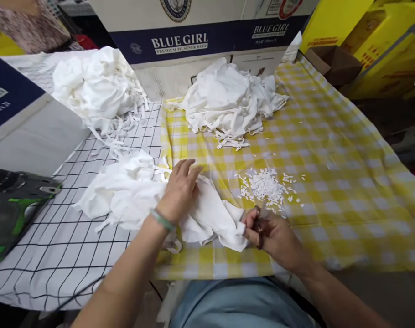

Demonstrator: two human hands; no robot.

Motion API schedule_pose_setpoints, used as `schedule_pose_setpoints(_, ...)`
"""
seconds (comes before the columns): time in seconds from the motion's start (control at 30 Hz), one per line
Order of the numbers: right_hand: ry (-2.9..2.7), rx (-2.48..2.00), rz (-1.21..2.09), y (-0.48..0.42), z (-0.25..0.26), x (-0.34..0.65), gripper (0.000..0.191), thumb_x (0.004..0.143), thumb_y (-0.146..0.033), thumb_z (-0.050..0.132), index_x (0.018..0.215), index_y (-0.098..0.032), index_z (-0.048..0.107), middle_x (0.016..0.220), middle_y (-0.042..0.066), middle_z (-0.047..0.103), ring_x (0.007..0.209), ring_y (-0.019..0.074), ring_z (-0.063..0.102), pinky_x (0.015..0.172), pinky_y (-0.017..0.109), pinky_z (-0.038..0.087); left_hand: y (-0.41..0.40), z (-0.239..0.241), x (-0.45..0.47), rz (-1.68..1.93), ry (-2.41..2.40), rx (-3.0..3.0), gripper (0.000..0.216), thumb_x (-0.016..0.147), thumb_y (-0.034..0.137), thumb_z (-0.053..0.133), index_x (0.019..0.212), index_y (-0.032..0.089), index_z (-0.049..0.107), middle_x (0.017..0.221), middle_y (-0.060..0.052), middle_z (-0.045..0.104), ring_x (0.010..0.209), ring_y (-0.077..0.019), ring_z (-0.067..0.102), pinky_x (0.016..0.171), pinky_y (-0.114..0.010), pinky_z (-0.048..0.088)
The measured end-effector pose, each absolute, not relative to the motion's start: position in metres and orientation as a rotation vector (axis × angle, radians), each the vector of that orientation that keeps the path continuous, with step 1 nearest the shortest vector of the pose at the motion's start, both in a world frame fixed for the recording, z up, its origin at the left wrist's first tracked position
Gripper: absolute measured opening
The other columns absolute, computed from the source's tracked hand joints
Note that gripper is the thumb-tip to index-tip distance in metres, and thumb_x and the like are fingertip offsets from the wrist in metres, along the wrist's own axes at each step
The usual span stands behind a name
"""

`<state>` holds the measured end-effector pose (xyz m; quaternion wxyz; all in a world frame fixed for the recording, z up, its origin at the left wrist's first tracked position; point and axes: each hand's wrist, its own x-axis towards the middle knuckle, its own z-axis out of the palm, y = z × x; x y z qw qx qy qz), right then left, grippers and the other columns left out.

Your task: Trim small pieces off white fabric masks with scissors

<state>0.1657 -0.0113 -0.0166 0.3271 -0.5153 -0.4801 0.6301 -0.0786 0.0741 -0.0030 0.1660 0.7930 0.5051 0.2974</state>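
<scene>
My left hand (180,189) lies flat, fingers stretched out, on a heap of white cloth pieces (125,191) near the table's front edge. My right hand (274,237) is closed round a small pair of dark scissors (258,228), right at the corner of the white cloth (235,237). A small heap of tiny white snippets (265,187) lies on the yellow checked tablecloth (330,173) just beyond my right hand.
Two more piles of white cloth with straps sit farther back, one at left (94,91), one in the middle (228,102). A Blue Girl carton (194,41) stands behind. A green-black power tool (12,205) lies at left on the white grid cloth (57,246). Yellow boxes (381,45) at right.
</scene>
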Motion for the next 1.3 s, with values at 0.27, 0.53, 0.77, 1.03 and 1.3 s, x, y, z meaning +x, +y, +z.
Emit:
schedule_pose_setpoints(0.27,-1.413,-1.265,1.199,0.042,-0.007,0.102,0.041,0.070,-0.030,0.082,0.104,-0.023,0.060,0.115,0.007,0.067,0.106,0.0228,0.063,0.098,0.038,0.047,0.072,0.042,-0.090,0.869,1.374,2.215,0.015,0.090,0.019,0.049,0.084,0.016,0.064,0.081,-0.006,0.061,0.067,-0.0153,0.055,0.062,-0.027,0.044)
schedule_pose_setpoints(0.53,-1.076,-0.904,1.800,0.067,0.011,0.076,0.023,0.069,-0.031,0.078,0.079,-0.020,0.060,0.068,-0.004,0.058,0.065,0.0126,0.060,0.068,0.027,0.050,0.042,0.091,-0.135,0.364,1.177,1.398,0.032,0.089,0.041,0.058,0.080,0.013,0.071,0.061,0.000,0.052,0.057,-0.0093,0.042,0.051,-0.021,0.032)
schedule_pose_setpoints(0.77,-1.258,-0.933,1.747,0.043,0.011,0.068,0.038,0.059,-0.019,0.086,0.074,-0.021,0.051,0.087,-0.002,0.063,0.079,0.0125,0.059,0.072,0.023,0.047,0.025,0.067,-0.140,0.499,1.021,1.101,0.035,0.091,0.046,0.057,0.089,0.015,0.073,0.062,0.001,0.046,0.054,-0.0074,0.034,0.047,-0.020,0.024)
schedule_pose_setpoints(1.03,-0.840,-0.834,2.048,0.053,0.015,0.056,0.036,0.063,-0.030,0.082,0.070,-0.020,0.049,0.068,-0.004,0.054,0.060,0.0100,0.050,0.057,0.023,0.041,0.011,0.074,-0.100,1.071,1.027,1.505,0.026,0.095,0.025,0.053,0.080,0.018,0.073,0.119,-0.011,0.059,0.120,-0.0249,0.050,0.106,-0.036,0.038)
schedule_pose_setpoints(1.3,-1.597,-1.269,1.396,0.037,0.013,0.093,0.023,0.073,-0.033,0.070,0.079,-0.020,0.052,0.081,0.002,0.058,0.076,0.0176,0.055,0.073,0.032,0.044,0.007,0.027,-0.060,1.333,0.917,0.839,0.029,0.095,0.028,0.053,0.074,0.014,0.067,0.110,-0.004,0.047,0.060,-0.0052,0.037,0.056,-0.022,0.036)
